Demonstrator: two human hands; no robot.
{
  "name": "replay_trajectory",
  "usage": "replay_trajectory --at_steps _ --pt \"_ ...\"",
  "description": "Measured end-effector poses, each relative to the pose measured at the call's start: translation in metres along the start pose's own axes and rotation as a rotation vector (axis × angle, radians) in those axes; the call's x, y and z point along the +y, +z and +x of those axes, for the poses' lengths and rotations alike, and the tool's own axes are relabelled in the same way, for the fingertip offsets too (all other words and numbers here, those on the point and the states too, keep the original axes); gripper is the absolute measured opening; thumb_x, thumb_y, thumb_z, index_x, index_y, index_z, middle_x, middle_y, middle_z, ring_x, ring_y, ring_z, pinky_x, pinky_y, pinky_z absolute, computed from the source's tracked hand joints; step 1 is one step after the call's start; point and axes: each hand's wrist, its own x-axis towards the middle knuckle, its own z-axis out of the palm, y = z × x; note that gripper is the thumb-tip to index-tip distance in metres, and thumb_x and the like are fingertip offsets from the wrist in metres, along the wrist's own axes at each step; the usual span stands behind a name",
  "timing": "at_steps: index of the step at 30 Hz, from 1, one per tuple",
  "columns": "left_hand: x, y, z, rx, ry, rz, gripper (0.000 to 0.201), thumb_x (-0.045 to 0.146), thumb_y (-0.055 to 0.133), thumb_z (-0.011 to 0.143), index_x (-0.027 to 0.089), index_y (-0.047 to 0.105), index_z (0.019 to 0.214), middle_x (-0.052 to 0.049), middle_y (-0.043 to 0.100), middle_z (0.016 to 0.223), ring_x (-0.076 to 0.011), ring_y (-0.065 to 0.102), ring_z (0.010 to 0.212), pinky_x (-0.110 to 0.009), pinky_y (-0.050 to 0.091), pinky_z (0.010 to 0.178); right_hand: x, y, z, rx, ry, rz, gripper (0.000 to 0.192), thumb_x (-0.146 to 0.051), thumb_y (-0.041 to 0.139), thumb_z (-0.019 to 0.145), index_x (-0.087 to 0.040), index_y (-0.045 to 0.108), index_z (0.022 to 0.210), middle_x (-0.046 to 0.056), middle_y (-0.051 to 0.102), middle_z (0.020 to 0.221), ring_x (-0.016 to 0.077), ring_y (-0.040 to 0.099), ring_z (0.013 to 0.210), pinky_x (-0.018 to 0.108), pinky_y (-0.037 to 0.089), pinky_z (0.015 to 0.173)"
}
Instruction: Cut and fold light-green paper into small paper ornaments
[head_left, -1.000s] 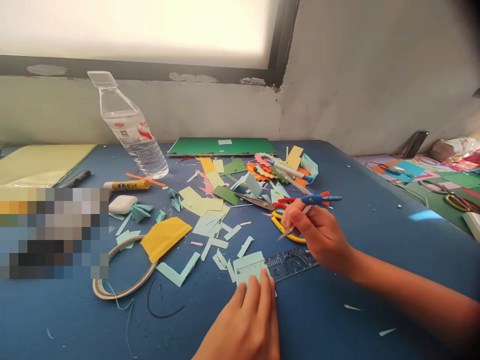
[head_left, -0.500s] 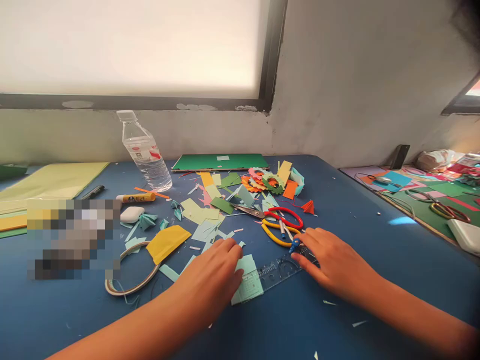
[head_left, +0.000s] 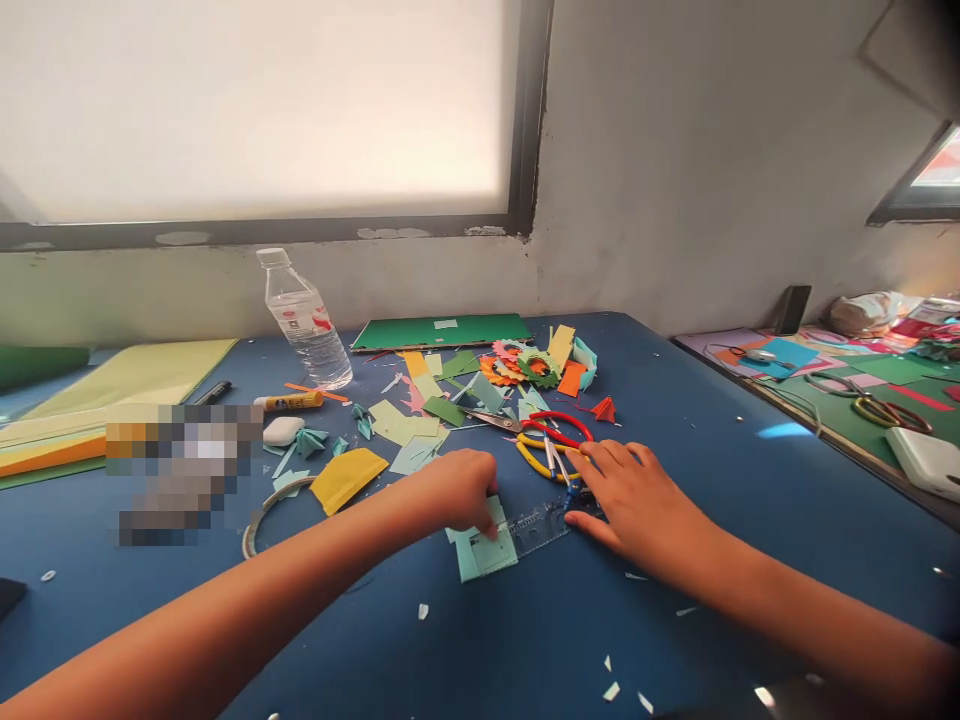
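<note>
Fingers (head_left: 487,520) | left hand (head_left: 469,490): curled at mint paper (head_left: 472,571), grip unclear | right hand (head_left: 637,500): spread by ruler (head_left: 536,531)

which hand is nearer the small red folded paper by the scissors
Right: the right hand is just on the near side of the red folded paper, while the left hand is farther left, at the pale green paper.

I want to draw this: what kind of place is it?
Probably a paper-craft room or corner: scissors, a glue stick and coloured paper scraps lie on the blue table.
</note>
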Motion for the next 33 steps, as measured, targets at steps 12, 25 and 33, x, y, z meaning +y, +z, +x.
replay_trajectory --at_steps 12,25,33 --pt "-0.009 -0.011 0.006 -0.235 -0.034 -0.118 0.027 0.031 0.056 0.089 0.015 0.058 0.111 -0.007 0.061 0.112 -0.0219 0.062 0.093 -0.041 0.052 0.078 -0.031 0.001 0.020 -0.140 -0.486 0.328 0.014 -0.019 0.058 0.088 -0.019 0.063 0.102 0.004 0.066 0.103 0.0196 0.061 0.089 0.030 0.048 0.074" --pt "-0.035 0.014 -0.019 -0.019 -0.164 -0.659 0.016 0.025 0.058 0.083 0.012 0.064 0.077 0.002 0.059 0.065 -0.0135 0.060 0.061 -0.027 0.051 0.059 -0.021 -0.008 0.045 -0.174 -0.550 0.445 0.021 -0.023 0.061 0.079 -0.016 0.060 0.099 0.008 0.062 0.096 0.0201 0.057 0.083 0.030 0.045 0.074" --pt "-0.029 0.066 -0.042 0.279 -0.296 -1.062 0.026 0.033 0.051 0.077 0.014 0.054 0.094 0.001 0.055 0.068 -0.0161 0.062 0.065 -0.022 0.051 0.047 -0.047 0.002 0.029 -0.109 -0.480 0.477 0.021 -0.018 0.055 0.081 -0.019 0.064 0.100 0.009 0.061 0.101 0.0203 0.059 0.081 0.030 0.046 0.069"
